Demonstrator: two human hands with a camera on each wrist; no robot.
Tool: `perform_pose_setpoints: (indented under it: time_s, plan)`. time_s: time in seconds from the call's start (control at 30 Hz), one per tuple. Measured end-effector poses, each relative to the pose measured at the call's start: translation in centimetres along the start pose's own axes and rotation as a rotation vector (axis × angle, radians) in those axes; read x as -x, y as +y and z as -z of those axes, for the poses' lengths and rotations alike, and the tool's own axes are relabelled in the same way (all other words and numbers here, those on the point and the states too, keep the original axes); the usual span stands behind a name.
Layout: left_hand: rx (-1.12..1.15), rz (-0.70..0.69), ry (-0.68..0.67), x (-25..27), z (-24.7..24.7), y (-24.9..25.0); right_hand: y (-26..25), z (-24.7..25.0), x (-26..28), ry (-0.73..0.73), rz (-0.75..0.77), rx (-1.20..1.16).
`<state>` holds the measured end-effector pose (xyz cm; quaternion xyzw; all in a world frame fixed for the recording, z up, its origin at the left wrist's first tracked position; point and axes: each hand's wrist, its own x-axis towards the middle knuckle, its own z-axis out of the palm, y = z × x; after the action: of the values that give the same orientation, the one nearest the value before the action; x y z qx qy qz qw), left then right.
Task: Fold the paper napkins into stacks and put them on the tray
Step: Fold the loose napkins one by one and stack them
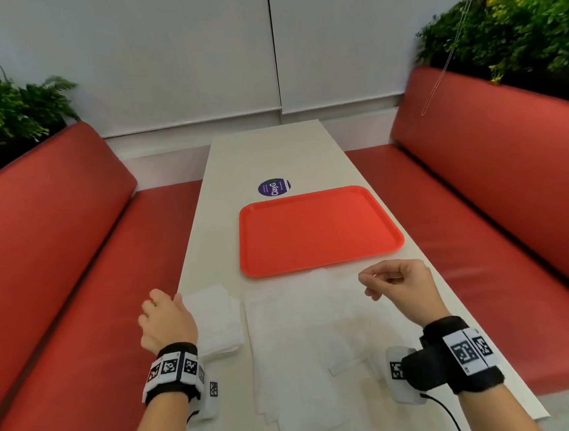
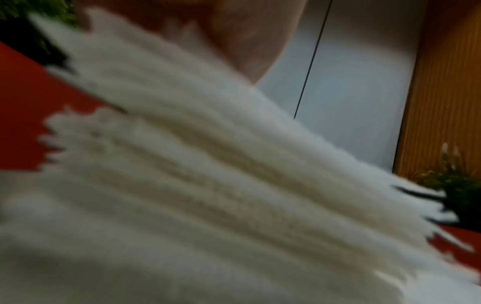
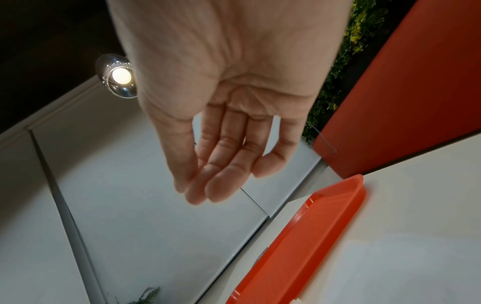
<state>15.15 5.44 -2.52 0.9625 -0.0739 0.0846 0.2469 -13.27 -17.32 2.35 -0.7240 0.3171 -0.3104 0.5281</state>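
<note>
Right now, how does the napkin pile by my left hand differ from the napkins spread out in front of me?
The napkin pile is thick, compact and many-layered; the spread napkins lie flat, fanned and overlapping. The left hand touches the pile; no hand touches the spread napkins. Both are white paper on the table, outside the tray.

Tray (image 1: 319, 233): plain orange-red. Paper napkins (image 1: 287, 345): white, faintly embossed. Bench (image 1: 271, 154): off-white, with a round purple sticker (image 1: 274, 187) lettered in white. Seat cushions (image 1: 53, 218): red. Wristbands (image 1: 173, 371): black, with black-and-white square marker patterns. Plants (image 1: 517, 23): green.
</note>
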Motion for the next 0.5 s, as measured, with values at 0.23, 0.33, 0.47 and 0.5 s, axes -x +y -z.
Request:
perform_pose_setpoints:
  time_s: [0.23,0.33,0.47,0.5]
  plan:
    - [-0.208,-0.267,-0.226,4.4,1.6,4.5,1.6,-0.7,-0.4,-0.124,-0.123,0.220]
    - [-0.009,-0.293,-0.648,7.6,-0.1,6.4,3.1,-2.4,-0.1,-0.329,-0.245,0.489]
    - [-0.268,-0.248,-0.810,11.6,-2.6,7.6,4.3,-4.9,0.9,-0.462,-0.320,0.687]
    - [-0.300,-0.224,-0.793,12.1,-3.1,7.6,4.6,-5.2,1.1,-0.459,-0.313,0.706]
